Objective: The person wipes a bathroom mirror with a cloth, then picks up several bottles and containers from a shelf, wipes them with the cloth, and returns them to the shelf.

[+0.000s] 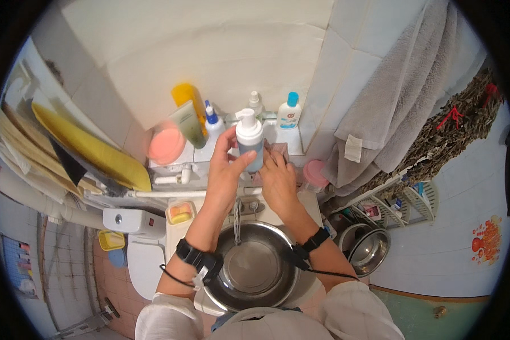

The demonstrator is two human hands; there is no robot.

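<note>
My left hand [226, 170] is wrapped around a clear bottle with a white pump top [249, 125], held upright above the wall ledge [294, 144]. Pale bluish liquid shows through its side. Beside it, my right hand [276, 178] lies over a pinkish-brown cloth [278, 148] at the ledge, fingers bent onto it. Part of the cloth is hidden under the hand. Below both forearms a steel basin [255, 263] sits in the washstand under a metal faucet [238, 221].
Along the ledge stand a pink round container [166, 145], a green tube [189, 125], a blue-capped bottle [213, 121] and a lotion bottle [290, 111]. A pink-lidded jar [315, 173] is right of my hand. A grey towel [378, 97] hangs at right; a toilet [144, 259] stands left.
</note>
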